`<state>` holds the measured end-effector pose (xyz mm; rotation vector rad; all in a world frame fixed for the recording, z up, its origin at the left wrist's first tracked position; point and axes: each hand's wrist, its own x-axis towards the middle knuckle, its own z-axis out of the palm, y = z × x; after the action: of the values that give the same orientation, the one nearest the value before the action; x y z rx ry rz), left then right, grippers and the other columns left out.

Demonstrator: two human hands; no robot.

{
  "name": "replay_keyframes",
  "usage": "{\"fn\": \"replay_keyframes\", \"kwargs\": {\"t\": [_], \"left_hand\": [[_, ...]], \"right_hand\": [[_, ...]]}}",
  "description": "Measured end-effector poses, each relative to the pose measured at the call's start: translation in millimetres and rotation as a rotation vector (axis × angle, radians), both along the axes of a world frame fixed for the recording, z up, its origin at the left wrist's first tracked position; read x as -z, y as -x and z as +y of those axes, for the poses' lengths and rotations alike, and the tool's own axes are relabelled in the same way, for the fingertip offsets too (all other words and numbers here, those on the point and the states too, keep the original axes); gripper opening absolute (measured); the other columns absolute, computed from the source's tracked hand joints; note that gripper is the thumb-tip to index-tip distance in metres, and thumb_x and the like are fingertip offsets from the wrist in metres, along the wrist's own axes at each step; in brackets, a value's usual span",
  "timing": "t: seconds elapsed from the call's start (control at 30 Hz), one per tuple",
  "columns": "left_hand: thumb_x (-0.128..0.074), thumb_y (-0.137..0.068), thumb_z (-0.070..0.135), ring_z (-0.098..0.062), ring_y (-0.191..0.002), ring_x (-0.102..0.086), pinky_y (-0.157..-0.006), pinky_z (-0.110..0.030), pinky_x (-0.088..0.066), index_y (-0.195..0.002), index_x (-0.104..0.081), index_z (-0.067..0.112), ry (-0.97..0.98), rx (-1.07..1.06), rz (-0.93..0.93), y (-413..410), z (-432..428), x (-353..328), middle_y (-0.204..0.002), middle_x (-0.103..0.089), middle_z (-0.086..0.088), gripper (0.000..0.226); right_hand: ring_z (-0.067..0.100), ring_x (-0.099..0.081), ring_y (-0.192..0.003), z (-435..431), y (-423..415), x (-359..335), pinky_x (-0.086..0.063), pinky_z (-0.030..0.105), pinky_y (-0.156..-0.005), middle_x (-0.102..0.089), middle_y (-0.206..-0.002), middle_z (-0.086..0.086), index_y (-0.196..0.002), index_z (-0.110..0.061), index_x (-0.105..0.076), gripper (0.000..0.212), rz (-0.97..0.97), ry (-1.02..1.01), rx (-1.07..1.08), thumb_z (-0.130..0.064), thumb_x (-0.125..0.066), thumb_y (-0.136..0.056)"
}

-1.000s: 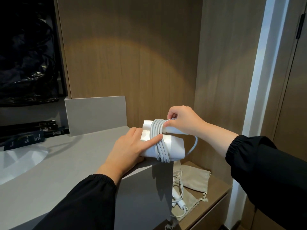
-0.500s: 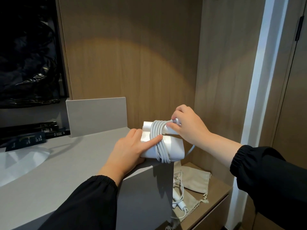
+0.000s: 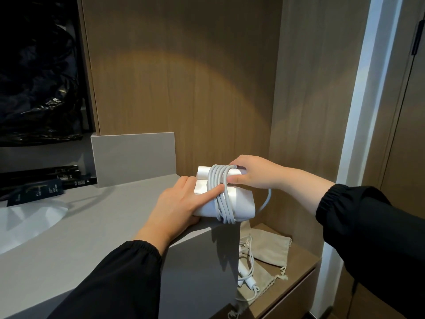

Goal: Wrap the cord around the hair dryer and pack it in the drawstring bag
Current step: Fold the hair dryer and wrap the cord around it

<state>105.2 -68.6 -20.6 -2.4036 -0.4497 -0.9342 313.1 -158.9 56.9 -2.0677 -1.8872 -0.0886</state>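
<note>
A white folded hair dryer [image 3: 241, 203] lies at the right end of the grey counter [image 3: 80, 238]. Several turns of its white cord [image 3: 222, 192] are wound around it. My left hand [image 3: 179, 206] holds the dryer's left end, its index finger pressing on the cord turns. My right hand [image 3: 255, 172] grips the dryer's upper right part and pinches the cord there; a loop of cord hangs off to the right. Two beige drawstring bags [image 3: 269, 249] lie flat on the lower wooden shelf [image 3: 303, 270], with more white cord and the plug [image 3: 247, 271] on them.
A white sink basin [image 3: 25, 224] is set into the counter at the left. Dark packets [image 3: 36, 192] lie behind it, below a black mirror. A grey backsplash block [image 3: 133, 157] stands at the back. Wooden panels close the niche behind and at the right.
My right hand has shifted a little right and down over the top of the dryer, laying the cord there. The left hand and dryer have stayed put.
</note>
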Motion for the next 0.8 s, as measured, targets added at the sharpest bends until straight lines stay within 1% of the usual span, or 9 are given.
{"fn": "replay_keyframes", "kwargs": {"t": [0.1, 0.2, 0.3, 0.37, 0.47, 0.57, 0.67, 0.8], "left_hand": [[-0.085, -0.059, 0.031, -0.025, -0.075, -0.054, -0.044, -0.026, -0.029, -0.134, -0.041, 0.038, 0.005, 0.015, -0.002, 0, 0, 0, -0.086, -0.054, -0.007, 0.086], [-0.086, -0.058, 0.031, -0.025, -0.074, -0.054, -0.043, -0.026, -0.031, -0.132, -0.042, 0.038, 0.012, 0.018, 0.003, 1, -1, -1, -0.086, -0.055, -0.007, 0.086], [-0.085, -0.06, 0.033, -0.024, -0.074, -0.054, -0.043, -0.026, -0.032, -0.135, -0.04, 0.038, 0.001, 0.042, -0.003, 0, 0, -2, -0.087, -0.055, -0.007, 0.087], [-0.084, -0.063, 0.033, -0.024, -0.075, -0.054, -0.044, -0.027, -0.034, -0.136, -0.039, 0.038, -0.005, 0.062, -0.003, 0, 0, -1, -0.088, -0.056, -0.007, 0.085], [-0.084, -0.063, 0.03, -0.025, -0.075, -0.054, -0.043, -0.029, -0.037, -0.136, -0.038, 0.038, 0.001, 0.079, -0.019, 0, 1, -1, -0.088, -0.055, -0.007, 0.087], [-0.084, -0.063, 0.027, -0.026, -0.078, -0.054, -0.043, -0.032, -0.045, -0.139, -0.035, 0.038, -0.011, 0.092, -0.021, -1, 5, 2, -0.09, -0.055, -0.008, 0.091], [-0.081, -0.067, 0.027, -0.026, -0.082, -0.054, -0.048, -0.038, -0.051, -0.142, -0.03, 0.037, -0.011, 0.101, 0.001, -1, 8, 3, -0.094, -0.055, -0.009, 0.092], [-0.082, -0.066, 0.027, -0.028, -0.089, -0.056, -0.057, -0.038, -0.054, -0.142, -0.029, 0.033, 0.006, 0.118, -0.009, -4, 10, 3, -0.101, -0.057, -0.01, 0.093]], "right_hand": [[0.02, -0.06, -0.099, 5, -6, -5, -0.053, 0.033, -0.085, -0.064, -0.109, 0.001, -0.114, -0.016, -0.06, 0.044, 0.024, 0.102, -0.003, -0.052, -0.056, -0.089], [0.02, -0.061, -0.096, 5, -11, -9, -0.053, 0.029, -0.083, -0.064, -0.103, -0.002, -0.11, -0.019, -0.061, 0.041, 0.074, 0.179, -0.015, -0.054, -0.056, -0.088], [0.019, -0.061, -0.097, 5, -13, -14, -0.053, 0.026, -0.082, -0.064, -0.103, -0.003, -0.108, -0.022, -0.06, 0.038, 0.116, 0.253, -0.025, -0.053, -0.058, -0.088], [0.02, -0.062, -0.099, 3, -14, -16, -0.054, 0.029, -0.086, -0.065, -0.104, -0.001, -0.106, -0.023, -0.06, 0.034, 0.166, 0.296, -0.04, -0.05, -0.061, -0.087], [0.022, -0.063, -0.102, -2, -16, -17, -0.056, 0.033, -0.089, -0.065, -0.108, 0.001, -0.111, -0.021, -0.06, 0.035, 0.265, 0.331, -0.064, -0.043, -0.066, -0.085], [0.022, -0.063, -0.101, -3, -17, -13, -0.056, 0.03, -0.087, -0.064, -0.106, 0.0, -0.108, -0.024, -0.059, 0.029, 0.279, 0.318, -0.071, -0.037, -0.069, -0.085], [0.021, -0.064, -0.095, -4, -16, -8, -0.057, 0.028, -0.082, -0.066, -0.099, -0.002, -0.099, -0.026, -0.061, 0.02, 0.27, 0.24, -0.056, -0.036, -0.069, -0.084], [0.022, -0.064, -0.092, -7, -17, 1, -0.056, 0.028, -0.08, -0.066, -0.096, 0.0, -0.096, -0.022, -0.064, 0.021, 0.314, 0.151, 0.001, -0.037, -0.07, -0.083]]}}
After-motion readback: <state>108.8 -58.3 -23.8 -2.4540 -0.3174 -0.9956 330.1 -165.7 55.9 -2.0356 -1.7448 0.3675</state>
